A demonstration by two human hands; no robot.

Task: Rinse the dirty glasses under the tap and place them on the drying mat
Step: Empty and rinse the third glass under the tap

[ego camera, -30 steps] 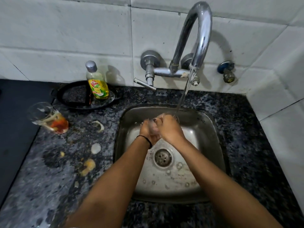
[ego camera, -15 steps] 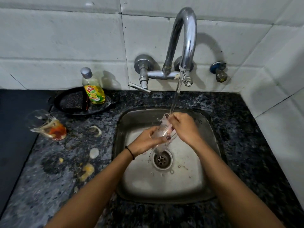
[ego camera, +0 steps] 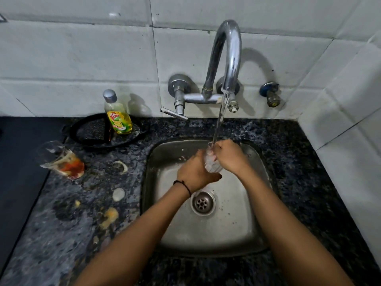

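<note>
Two white-tiled walls [ego camera: 82, 54] enclose a speckled black counter [ego camera: 299, 162], wet and scrap-strewn, with a steel sink [ego camera: 237, 234]. Beneath the running tap [ego camera: 228, 48], left hand [ego camera: 195, 172] and right hand [ego camera: 228, 155] together grip a clear glass [ego camera: 211, 164]; another dirty glass [ego camera: 59, 159] sits left of the sink.

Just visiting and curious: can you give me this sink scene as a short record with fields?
Place: steel sink in a dark stone counter
Tap: chrome tap, water running
Left hand: grips the clear glass under the stream
Right hand: holds the same glass higher up
Waiting: dirty glass with orange residue, on the counter left of the sink
Also: Vim dish soap bottle standing in a black pan
</note>
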